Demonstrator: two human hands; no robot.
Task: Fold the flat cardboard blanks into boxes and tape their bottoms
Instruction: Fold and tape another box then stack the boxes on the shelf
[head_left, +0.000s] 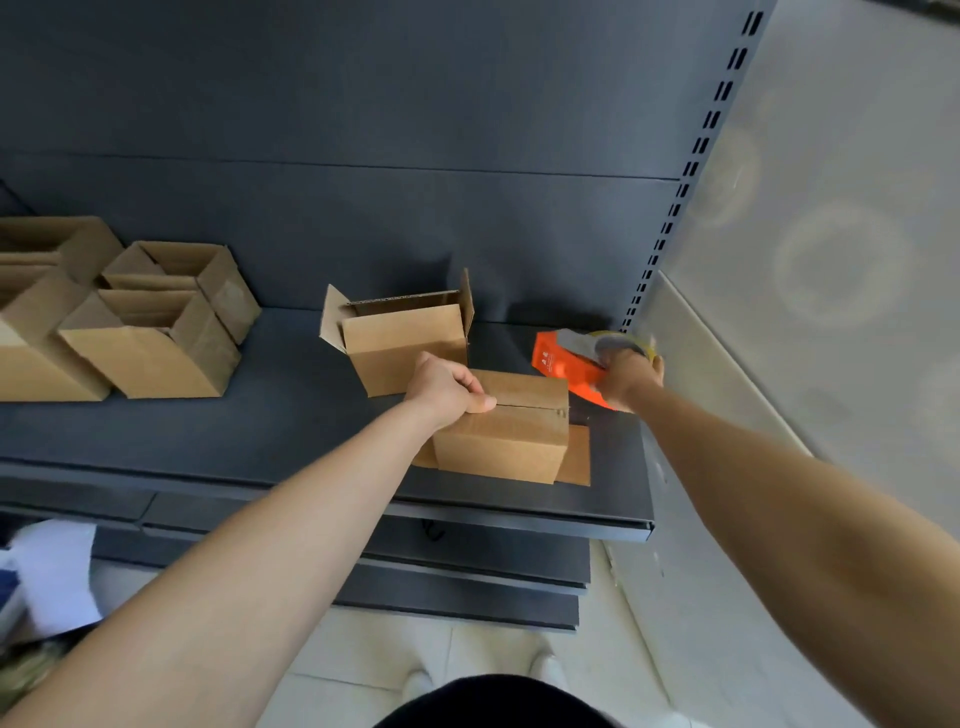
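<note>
left hand (447, 387) curls over the flaps of the upturned box (511, 431) on the shelf (260, 431); right hand (631, 376) grips the orange tape dispenser (563, 361) beside it

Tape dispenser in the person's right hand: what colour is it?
The tape dispenser is bright orange, best seen in the head view.

The closed box (501, 436), the open box (405, 338) behind it and the boxes at the left (150, 343) are seen in plain tan cardboard. The tape dispenser (563, 364) is coloured bright orange with small white marks. The shelf (260, 415) is finished in dark grey; its upright (691, 171) is patterned with paired black slots. The wall (841, 260) is painted pale grey, marked by faint rings
</note>
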